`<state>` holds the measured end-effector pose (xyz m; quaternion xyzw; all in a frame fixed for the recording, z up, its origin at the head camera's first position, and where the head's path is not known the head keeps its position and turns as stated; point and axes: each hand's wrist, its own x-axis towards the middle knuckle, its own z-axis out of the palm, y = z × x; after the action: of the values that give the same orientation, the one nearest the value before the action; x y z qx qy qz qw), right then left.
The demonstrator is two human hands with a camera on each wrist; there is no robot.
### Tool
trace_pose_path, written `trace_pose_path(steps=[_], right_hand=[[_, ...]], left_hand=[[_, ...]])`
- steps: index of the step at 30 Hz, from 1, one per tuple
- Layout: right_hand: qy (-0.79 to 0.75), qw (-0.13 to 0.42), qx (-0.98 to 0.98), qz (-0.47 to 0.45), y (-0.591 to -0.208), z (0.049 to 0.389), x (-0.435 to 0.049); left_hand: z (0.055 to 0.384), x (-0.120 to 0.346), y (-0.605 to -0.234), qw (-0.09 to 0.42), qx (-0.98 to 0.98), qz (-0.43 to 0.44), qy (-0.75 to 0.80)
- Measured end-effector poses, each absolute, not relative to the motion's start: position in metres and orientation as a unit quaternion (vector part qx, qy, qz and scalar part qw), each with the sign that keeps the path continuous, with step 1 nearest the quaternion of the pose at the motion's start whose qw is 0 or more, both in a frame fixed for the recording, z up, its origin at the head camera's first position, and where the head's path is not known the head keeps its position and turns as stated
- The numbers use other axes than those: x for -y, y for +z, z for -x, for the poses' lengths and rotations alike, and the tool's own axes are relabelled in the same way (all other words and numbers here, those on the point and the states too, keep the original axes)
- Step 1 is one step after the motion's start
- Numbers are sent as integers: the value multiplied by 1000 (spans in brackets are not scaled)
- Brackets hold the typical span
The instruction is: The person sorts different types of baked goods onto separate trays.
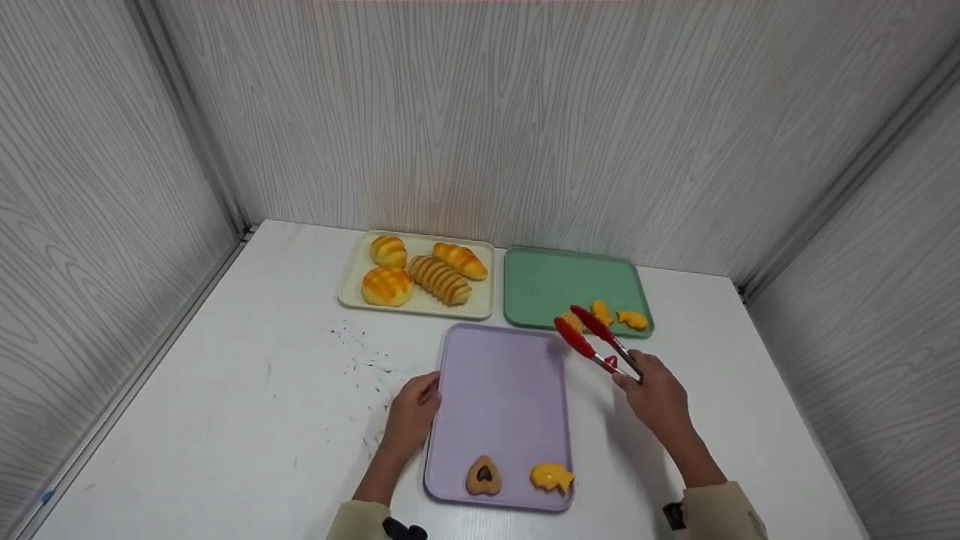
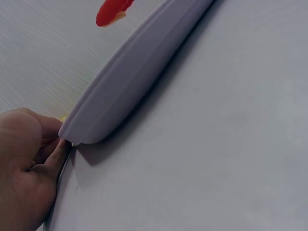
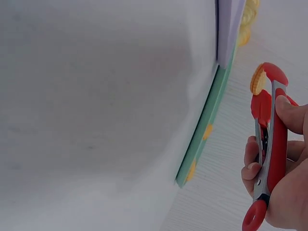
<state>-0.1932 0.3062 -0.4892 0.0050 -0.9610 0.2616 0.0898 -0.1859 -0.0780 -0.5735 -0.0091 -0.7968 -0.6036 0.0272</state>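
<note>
My left hand (image 1: 411,416) pinches the left rim of the purple tray (image 1: 502,397), thumb and finger at its edge in the left wrist view. On the tray's near end lie a brown, rounded-triangle cookie with a dark centre (image 1: 484,484) and a yellow fish-shaped cracker (image 1: 550,477). My right hand (image 1: 660,394) grips red-tipped metal tongs (image 1: 574,339), raised beside the purple tray's far right corner. Between the tong tips is a round, ridged golden cookie (image 3: 258,80). In the head view it overlaps the near edge of the green tray (image 1: 562,285).
Two more yellow fish-shaped crackers (image 1: 632,320) lie at the green tray's near right. Left of it, a cream tray (image 1: 352,281) carries several bread rolls (image 1: 388,286). Dark specks mark the white table (image 1: 300,420). Walls enclose the back and both sides.
</note>
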Motion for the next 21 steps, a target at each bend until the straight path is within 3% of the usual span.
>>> trace_pose_path(steps=[8, 21], right_hand=[[243, 106, 964, 21, -507, 233, -312], [245, 83, 965, 37, -521, 257, -306]], left_hand=[[185, 79, -573, 32, 801, 5, -597], [184, 77, -573, 39, 805, 5, -593]])
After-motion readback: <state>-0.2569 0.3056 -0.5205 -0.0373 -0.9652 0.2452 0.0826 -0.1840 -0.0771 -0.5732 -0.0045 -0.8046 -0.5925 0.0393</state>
